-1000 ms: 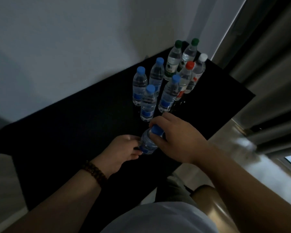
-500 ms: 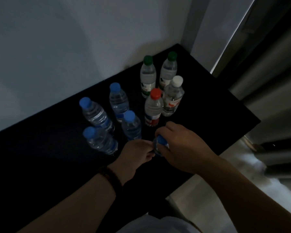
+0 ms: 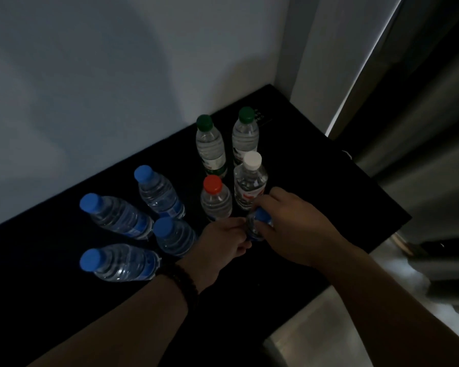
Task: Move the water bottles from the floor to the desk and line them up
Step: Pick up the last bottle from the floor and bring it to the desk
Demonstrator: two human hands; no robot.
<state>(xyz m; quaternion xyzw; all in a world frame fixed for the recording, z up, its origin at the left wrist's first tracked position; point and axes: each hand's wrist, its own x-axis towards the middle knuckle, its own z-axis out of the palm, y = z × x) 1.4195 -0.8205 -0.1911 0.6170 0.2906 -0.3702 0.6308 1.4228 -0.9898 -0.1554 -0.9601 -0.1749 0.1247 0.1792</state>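
Both hands hold one small blue-capped bottle (image 3: pixel 255 225) standing on the black desk (image 3: pixel 329 197). My right hand (image 3: pixel 294 229) grips it around the cap and neck; my left hand (image 3: pixel 223 245) curls round its body. Just behind it stand a red-capped bottle (image 3: pixel 215 198) and a white-capped bottle (image 3: pixel 250 181), with two green-capped bottles (image 3: pixel 210 144) at the back near the wall. Several more blue-capped bottles (image 3: pixel 117 214) stand to the left.
A pale wall runs along the desk's far side. Grey curtains (image 3: pixel 421 128) hang at the right, beyond the desk's right edge. A light floor (image 3: pixel 342 327) shows below the desk's near right corner. A dark bead bracelet (image 3: pixel 186 282) sits on my left wrist.
The view has swung so the bottles spread apart to the left. Both hands have carried the blue-capped bottle farther onto the desk, up to the red- and white-capped bottles.
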